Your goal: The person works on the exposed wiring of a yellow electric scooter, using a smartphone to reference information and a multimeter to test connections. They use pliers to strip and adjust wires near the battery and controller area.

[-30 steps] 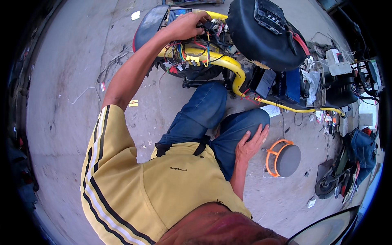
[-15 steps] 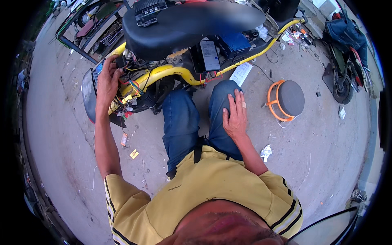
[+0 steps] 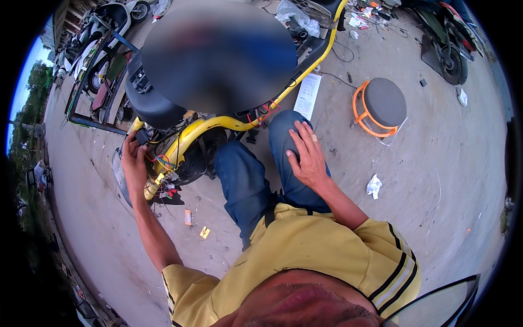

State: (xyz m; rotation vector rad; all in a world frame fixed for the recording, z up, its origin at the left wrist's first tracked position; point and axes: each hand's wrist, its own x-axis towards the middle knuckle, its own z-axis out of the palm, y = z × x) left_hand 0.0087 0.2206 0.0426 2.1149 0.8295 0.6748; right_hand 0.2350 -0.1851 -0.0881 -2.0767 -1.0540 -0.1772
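My left hand (image 3: 134, 161) is at the rear end of a yellow-framed electric scooter (image 3: 188, 136), its fingers and thumb closed on a small black box-shaped part (image 3: 143, 135). Loose coloured wires (image 3: 163, 161) hang just beside that hand, along the yellow tube. My right hand (image 3: 309, 158) rests on my knee, fingers stretched out, holding nothing. A large blurred patch hides most of the scooter's seat and middle. On the visible end of the dark seat (image 3: 158, 111) lies a black device (image 3: 140, 80).
To the right stands a stool (image 3: 384, 103) with a grey top and orange frame. A printed sheet (image 3: 308, 95) lies on the ground by the scooter. Crumpled paper (image 3: 374, 186) and small packets (image 3: 205, 232) are scattered about. A metal frame (image 3: 95, 122) and another two-wheeler (image 3: 453, 57) stand farther off.
The view has turned and shifted, so the scooter appears lower and farther left. My left hand stays on the black part, and my right hand stays on my knee.
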